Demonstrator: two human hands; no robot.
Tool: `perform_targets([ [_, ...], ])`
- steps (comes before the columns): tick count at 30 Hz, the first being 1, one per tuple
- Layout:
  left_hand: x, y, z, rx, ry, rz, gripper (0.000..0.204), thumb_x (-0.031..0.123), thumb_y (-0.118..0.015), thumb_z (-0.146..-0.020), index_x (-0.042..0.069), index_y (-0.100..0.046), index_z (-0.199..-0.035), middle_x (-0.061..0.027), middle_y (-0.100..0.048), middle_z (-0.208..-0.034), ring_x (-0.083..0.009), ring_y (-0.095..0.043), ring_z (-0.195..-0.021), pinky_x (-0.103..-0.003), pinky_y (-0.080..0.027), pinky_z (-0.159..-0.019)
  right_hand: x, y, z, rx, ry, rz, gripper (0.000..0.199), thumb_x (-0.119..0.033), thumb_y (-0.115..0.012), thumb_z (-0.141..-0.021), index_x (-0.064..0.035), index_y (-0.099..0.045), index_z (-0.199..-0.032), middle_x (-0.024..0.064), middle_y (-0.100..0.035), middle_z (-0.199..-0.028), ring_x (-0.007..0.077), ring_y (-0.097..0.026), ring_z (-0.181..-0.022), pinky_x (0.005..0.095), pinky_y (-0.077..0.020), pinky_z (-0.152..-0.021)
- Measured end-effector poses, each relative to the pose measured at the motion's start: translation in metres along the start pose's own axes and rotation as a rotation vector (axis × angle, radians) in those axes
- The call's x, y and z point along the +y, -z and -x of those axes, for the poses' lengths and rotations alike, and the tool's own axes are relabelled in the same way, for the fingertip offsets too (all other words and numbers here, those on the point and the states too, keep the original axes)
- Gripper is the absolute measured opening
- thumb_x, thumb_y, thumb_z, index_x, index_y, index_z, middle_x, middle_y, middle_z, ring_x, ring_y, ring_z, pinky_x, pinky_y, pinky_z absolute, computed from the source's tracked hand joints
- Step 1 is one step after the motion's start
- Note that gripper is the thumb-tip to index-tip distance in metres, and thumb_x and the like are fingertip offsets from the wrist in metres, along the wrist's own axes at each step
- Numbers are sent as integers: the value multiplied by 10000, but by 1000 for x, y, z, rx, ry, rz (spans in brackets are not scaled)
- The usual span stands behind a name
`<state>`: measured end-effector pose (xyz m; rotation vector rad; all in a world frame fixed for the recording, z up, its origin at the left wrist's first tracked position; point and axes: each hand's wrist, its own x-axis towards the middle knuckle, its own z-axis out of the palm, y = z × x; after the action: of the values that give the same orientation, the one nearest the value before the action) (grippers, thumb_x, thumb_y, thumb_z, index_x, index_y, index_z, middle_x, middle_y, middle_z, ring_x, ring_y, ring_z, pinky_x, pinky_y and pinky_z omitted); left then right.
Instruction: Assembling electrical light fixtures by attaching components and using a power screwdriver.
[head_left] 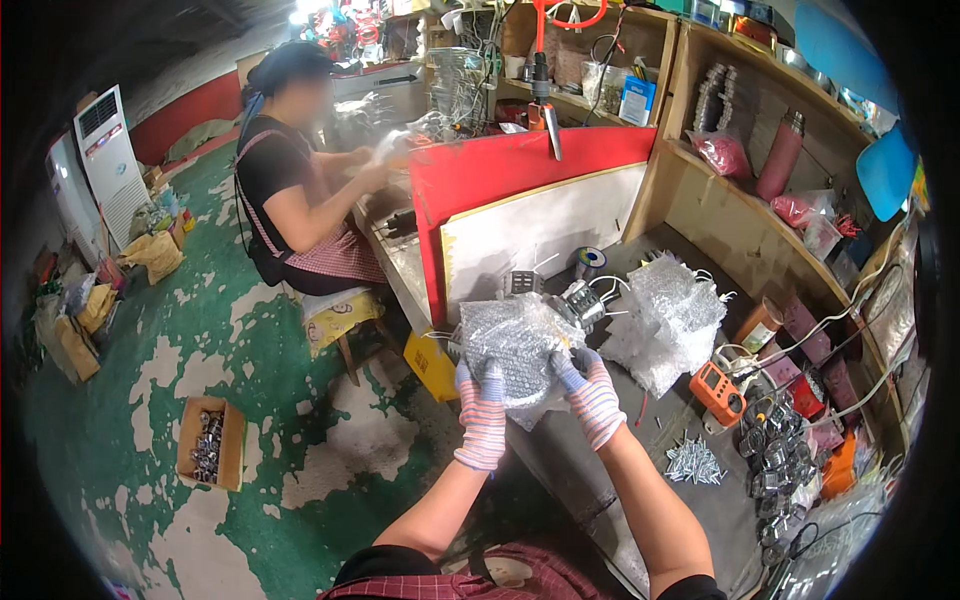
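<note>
Both of my hands wear striped knit gloves and grip a clear bubble wrap bag above the workbench's near edge. My left hand is closed on the bag's lower left part. On the lower right part, my right hand pinches it. Whether something lies inside the bag I cannot tell. Just beyond it are dark slotted metal parts with white wires, partly covered by the bag. A heap of bubble wrap bags lies to the right on the bench.
A red partition borders the bench; an electric screwdriver hangs above. Rightward are an orange meter, screws, black metal parts and a wooden shelf. A co-worker sits at left. A cardboard box stands on the floor.
</note>
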<state>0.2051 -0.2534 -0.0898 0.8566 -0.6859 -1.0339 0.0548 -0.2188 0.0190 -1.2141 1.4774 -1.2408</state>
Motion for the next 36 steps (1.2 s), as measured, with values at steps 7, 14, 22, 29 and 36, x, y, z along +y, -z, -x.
perform_targets([
  [7,26,-13,11,-16,-93,33,443,240,-701,-950,31,-533,-1302,-59,-654,-1130,-139,-610,-922,-305,-523,-784,-18,-5,10,156,162,372,621,-388,-761,-845,6,-573,-1286,181,-634,-1152,275,-640,-1003,368,-500,-899],
  [14,-7,6,3,-62,-53,-22,479,272,-650,-980,44,-489,-1369,-84,-634,-1218,-189,-615,-1063,-323,-503,-913,-14,-11,18,176,208,224,437,-246,-785,-840,-3,-603,-1155,34,-593,-938,128,-524,-843,297,-471,-778],
  [22,50,0,29,-55,116,-232,661,319,-564,-1019,66,-261,-1549,-124,-516,-1419,-210,-610,-1094,-359,-563,-888,-21,-15,21,171,80,73,602,-379,-776,-793,-14,-565,-1224,215,-614,-1189,323,-590,-1113,421,-466,-968],
  [29,70,-8,12,-152,141,177,550,279,-587,-1003,128,-363,-1482,-137,-462,-1458,-316,-502,-1296,-525,-481,-1045,-8,-3,12,163,34,-85,789,-444,-794,-791,31,-493,-1346,237,-606,-1244,325,-587,-1173,403,-465,-1003],
  [36,78,-10,-1,-450,277,205,583,338,-592,-968,0,-436,-1417,-210,-530,-1372,-399,-545,-1241,-593,-522,-989,12,6,26,75,75,-127,718,-429,-765,-824,35,-529,-1317,226,-634,-1223,318,-640,-1084,390,-492,-966],
])
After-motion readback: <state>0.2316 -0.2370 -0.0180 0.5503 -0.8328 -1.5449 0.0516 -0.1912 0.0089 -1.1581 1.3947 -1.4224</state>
